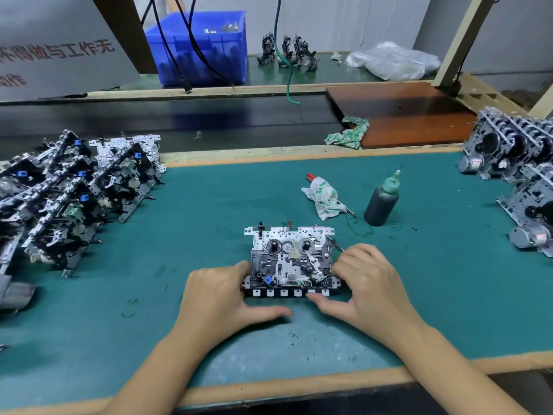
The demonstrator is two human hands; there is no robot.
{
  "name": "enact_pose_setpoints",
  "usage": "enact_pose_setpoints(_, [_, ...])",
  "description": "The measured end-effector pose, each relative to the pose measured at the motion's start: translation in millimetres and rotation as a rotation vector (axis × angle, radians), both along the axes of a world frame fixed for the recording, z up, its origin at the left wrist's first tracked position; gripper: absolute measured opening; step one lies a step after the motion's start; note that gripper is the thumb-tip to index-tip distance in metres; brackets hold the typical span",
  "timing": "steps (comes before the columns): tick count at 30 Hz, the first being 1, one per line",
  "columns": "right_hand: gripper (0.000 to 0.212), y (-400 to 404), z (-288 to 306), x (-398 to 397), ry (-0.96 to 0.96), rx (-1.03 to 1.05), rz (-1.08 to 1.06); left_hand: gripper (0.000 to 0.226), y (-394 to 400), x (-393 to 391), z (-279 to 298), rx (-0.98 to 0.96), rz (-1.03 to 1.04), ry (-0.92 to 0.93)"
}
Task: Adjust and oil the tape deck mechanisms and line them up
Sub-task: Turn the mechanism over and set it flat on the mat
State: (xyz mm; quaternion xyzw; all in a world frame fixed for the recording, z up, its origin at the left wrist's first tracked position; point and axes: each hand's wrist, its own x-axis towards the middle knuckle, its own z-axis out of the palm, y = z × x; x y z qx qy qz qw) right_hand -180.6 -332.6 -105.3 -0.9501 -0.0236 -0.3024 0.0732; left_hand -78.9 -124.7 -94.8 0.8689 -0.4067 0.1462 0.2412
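Head view: one silver-and-black metal tape deck mechanism (289, 259) lies flat at the near middle of the green-matted desk (179, 235), the left hand (221, 298) gripping its left end and the right hand (366, 283) its right end, fingers curled round the edges, thumbs lying along the front row of white key tabs. Dark plastic oil bottle with a green needle nozzle (382, 202) stands untouched behind and to the right, near a cloth-wrapped tool (324, 197). Likely best: hold the frame level, press the tabs one by one to check travel, oil sparingly, then set it with the row of mechanisms (74, 190) at left.
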Motion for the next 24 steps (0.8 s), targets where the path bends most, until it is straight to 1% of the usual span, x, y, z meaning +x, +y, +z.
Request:
enact_pose_setpoints(4, [0.057,-1.1,1.6,-1.0,-0.001,-0.016,-0.038,0.064,2.7,-3.1,-1.0,0.035,-0.069,-0.002])
enact_pose_setpoints(6, [0.057,2.0,1.4,-1.0,-0.029,-0.014,-0.090,0.063,4.1,-3.3,-1.7,0.043,-0.113,-0.029])
enact_pose_setpoints(8, [0.056,3.6,0.8,0.1,-0.048,-0.013,-0.119,0.061,3.1,-3.3,-0.6,0.030,-0.098,-0.024])
enact_pose_setpoints(12, [0.049,-2.8,0.3,-0.2,-0.021,-0.017,-0.018,0.061,1.5,-3.0,-2.5,0.025,-0.054,-0.034])
enact_pose_setpoints(15, [0.049,-2.4,4.1,-1.9,0.027,-0.012,-0.003,0.066,4.2,-3.1,-0.4,0.056,-0.015,0.013])
enact_pose_setpoints(17, [0.051,-0.6,11.4,-0.9,0.098,0.117,0.022,0.062,5.9,-2.7,3.6,0.002,0.023,0.100])
enact_pose_setpoints(19, [0.048,3.1,21.0,1.7,0.163,0.390,0.050,0.049,6.7,-3.0,5.2,-0.188,0.020,0.270])
enact_pose_setpoints(20, [0.047,5.5,25.7,3.6,0.168,0.539,0.051,0.048,6.6,-3.2,6.0,-0.307,0.003,0.391])
enact_pose_setpoints(21, [0.046,8.4,30.5,6.2,0.168,0.679,0.046,0.049,5.9,-3.4,8.1,-0.430,-0.011,0.514])
enact_pose_setpoints(22, [0.050,11.2,35.1,9.5,0.180,0.812,0.033,0.052,4.3,-3.2,12.1,-0.539,-0.011,0.612])
enact_pose_setpoints(24, [0.061,14.7,45.2,16.3,0.276,1.025,0.004,0.059,-0.9,-0.2,20.7,-0.678,0.012,0.731])
